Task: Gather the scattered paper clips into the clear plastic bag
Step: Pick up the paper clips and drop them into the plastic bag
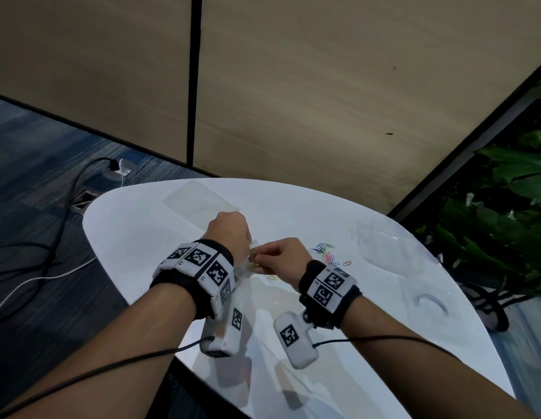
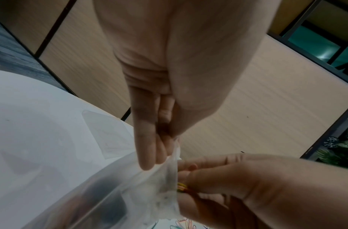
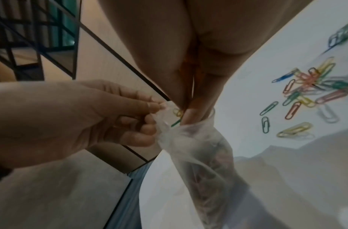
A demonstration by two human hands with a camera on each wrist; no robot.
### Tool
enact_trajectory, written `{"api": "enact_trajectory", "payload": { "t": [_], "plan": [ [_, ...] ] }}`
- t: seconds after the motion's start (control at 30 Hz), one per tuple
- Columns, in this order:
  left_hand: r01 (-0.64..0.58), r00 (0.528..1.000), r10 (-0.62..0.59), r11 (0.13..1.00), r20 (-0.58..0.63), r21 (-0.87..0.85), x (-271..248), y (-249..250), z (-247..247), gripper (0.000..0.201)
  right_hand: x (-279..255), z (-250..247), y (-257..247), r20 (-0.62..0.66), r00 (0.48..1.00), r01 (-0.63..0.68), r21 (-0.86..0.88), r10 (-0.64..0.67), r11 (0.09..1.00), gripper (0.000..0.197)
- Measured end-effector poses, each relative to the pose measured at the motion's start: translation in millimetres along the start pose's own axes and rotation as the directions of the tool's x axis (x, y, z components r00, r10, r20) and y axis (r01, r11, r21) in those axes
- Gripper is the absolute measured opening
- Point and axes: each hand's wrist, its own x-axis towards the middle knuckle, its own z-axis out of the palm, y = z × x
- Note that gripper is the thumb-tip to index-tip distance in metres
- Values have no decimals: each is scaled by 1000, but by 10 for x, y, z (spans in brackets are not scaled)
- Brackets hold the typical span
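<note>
My left hand [image 1: 230, 234] pinches the rim of the clear plastic bag [image 3: 198, 148], which hangs down above the white table [image 1: 142, 231]; the left hand [image 3: 90, 114] shows thumb and forefinger nipped on the bag's edge. My right hand [image 1: 281, 255] pinches a few coloured paper clips [image 3: 178, 115] and has its fingertips [image 3: 190, 116] pushed into the bag's mouth. A yellow clip [image 2: 181, 186] shows between the right fingers. Several clips are inside the bag. A loose pile of coloured paper clips [image 3: 306, 88] lies on the table just right of the right hand, also as clips [image 1: 328, 254].
Flat clear plastic sheets or bags [image 1: 199, 198] lie at the table's far side and another [image 1: 387, 246] at the right. A wood-panel wall [image 1: 293, 86] stands behind. Cables [image 1: 51, 237] run over the floor on the left; plants [image 1: 505, 207] stand on the right.
</note>
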Motion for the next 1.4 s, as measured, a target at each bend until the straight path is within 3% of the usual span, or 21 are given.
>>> {"api": "enact_trajectory", "payload": {
  "t": [0.13,0.3,0.43,0.53,0.67,0.73,0.8,0.87,0.93,0.97,1.03,1.1,1.13,1.23,1.3,1.4],
  "plan": [
    [10,999,-8,998,37,-55,19,13,-10,13,-18,-21,-93,-25,997,61,-212,-68,975,5],
    [-6,1000,6,996,2,-92,18,-4,14,14,-10,43,-94,-92,977,129,-471,-195,873,18],
    [-11,1000,13,996,16,-93,-4,-13,5,16,-33,88,-117,-11,959,197,-689,-282,697,14],
    [-20,999,23,996,27,-85,-18,6,-2,18,-42,128,-110,107,943,278,-772,-314,572,25],
    [-26,1000,28,996,15,-87,-26,18,-25,16,-38,120,-105,171,919,349,-774,-356,529,24],
    [-28,999,30,996,23,-89,-29,28,-38,15,-23,51,-166,265,915,387,-793,-305,471,27],
    [-22,1000,23,995,15,-94,-5,12,-46,14,21,-85,-237,323,909,417,-709,-264,569,32],
    [-7,1000,7,994,-4,-113,27,-22,-49,17,85,-286,-303,268,934,333,-418,-236,845,35],
    [5,1000,-7,991,-11,-135,42,-58,-54,23,294,-593,-208,40,984,179,-224,-175,958,36],
    [6,1000,-8,990,-10,-140,41,-70,-55,23,423,-790,-98,-125,983,97,-287,-138,953,35],
    [3,1000,-4,991,-6,-137,33,-82,-63,20,639,-1214,221,-394,918,-212,-583,-44,784,30],
    [-4,1000,3,992,-3,-123,33,-115,-80,19,775,-1495,589,-487,867,-466,-720,104,514,54],
    [-3,1000,3,993,-1,-118,34,-138,-92,20,814,-1549,746,-485,855,-515,-751,186,413,62],
    [3,1000,-3,994,1,-108,40,-205,-118,20,923,-1503,998,-402,877,-447,-883,263,144,74],
    [-8,1000,7,995,-2,-96,47,-232,-134,20,968,-1360,954,-395,894,-421,-902,213,94,70],
    [-14,1000,15,997,7,-72,50,-228,-137,20,1084,-1134,831,-336,938,-346,-917,84,198,46]
  ]
}}
